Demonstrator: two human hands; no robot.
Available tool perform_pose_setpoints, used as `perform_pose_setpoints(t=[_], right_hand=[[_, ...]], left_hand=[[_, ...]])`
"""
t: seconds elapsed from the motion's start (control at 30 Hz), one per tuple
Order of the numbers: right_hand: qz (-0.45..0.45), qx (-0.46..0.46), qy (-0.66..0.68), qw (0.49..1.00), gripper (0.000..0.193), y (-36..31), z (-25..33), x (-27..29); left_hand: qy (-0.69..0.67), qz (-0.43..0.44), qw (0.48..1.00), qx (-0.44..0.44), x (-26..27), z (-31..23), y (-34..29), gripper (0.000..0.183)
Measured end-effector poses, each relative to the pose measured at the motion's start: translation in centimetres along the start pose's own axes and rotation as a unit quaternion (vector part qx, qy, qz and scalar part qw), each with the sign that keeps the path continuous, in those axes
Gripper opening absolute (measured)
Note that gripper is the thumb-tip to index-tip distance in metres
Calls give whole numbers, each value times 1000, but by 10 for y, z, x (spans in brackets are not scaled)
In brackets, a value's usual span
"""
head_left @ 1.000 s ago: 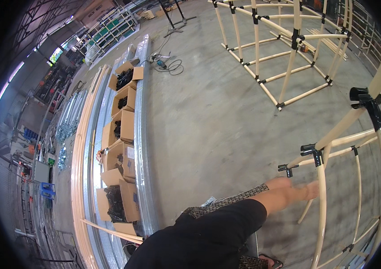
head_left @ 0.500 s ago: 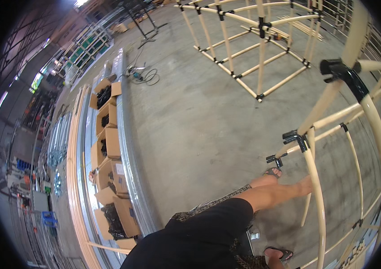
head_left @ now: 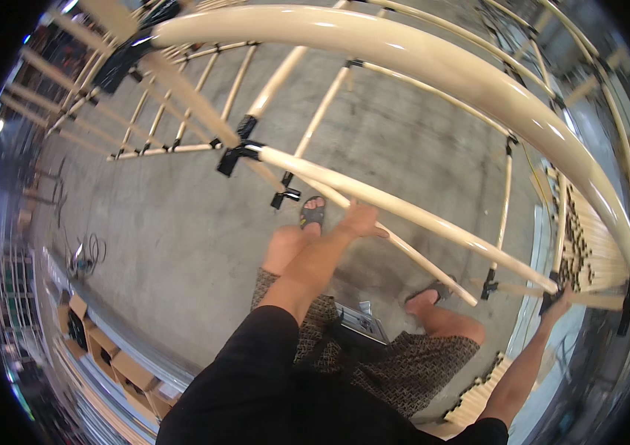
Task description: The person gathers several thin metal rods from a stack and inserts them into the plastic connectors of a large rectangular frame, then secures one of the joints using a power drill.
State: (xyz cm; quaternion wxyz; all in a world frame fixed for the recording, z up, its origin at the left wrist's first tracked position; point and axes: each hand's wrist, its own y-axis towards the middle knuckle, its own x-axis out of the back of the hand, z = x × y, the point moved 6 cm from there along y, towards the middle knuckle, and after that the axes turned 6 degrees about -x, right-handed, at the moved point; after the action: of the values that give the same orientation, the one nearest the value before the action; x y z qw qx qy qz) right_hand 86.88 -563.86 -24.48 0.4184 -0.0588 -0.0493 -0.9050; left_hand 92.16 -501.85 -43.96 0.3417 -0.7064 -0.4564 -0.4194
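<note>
While left hand (head_left: 360, 220) grips: slanted cream pipe (head_left: 427, 263), fingers curled round, just beside frame rail (head_left: 419, 214); probably steadying it.
Right hand (head_left: 559, 303): at black pipe joint (head_left: 549, 302), likely bracing; finger closure can't tell.
Far pipe frame (head_left: 181, 149): standing on concrete floor (head_left: 163, 200).

The left hand (head_left: 363, 220) covered a middle stretch of the straight, slender cream tube (head_left: 430, 265) in its grip, with some fingers out of sight, while the right hand (head_left: 562, 300) was too small and smeared to show whether it gripped the black plastic joint (head_left: 549, 303) beside it. Patterned dark cloth shorts (head_left: 433, 363) hid part of a flat grey metal object (head_left: 363, 324) (its kind could not be told). The top edge cut off a broad cream tube (head_left: 111, 16), and a small corded item (head_left: 80, 261) was too blurred to identify.
</note>
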Motion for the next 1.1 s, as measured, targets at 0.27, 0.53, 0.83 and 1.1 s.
perform_pose_setpoints(t=[0.27,0.53,0.83,1.1], right_hand=[[-30,-17,19,999,41,-7,-14,9],[-46,-18,18,999,41,-7,-15,2],[-52,-14,15,998,43,-12,-9,8],[-47,-25,3,999,37,-10,-11,3]], left_hand=[[-115,118,986,30,-54,-9,-1,75],[-156,113,980,50,-71,-7,-11,78],[-178,89,978,60,-76,1,-6,78],[-168,51,983,57,-76,7,-15,75]])
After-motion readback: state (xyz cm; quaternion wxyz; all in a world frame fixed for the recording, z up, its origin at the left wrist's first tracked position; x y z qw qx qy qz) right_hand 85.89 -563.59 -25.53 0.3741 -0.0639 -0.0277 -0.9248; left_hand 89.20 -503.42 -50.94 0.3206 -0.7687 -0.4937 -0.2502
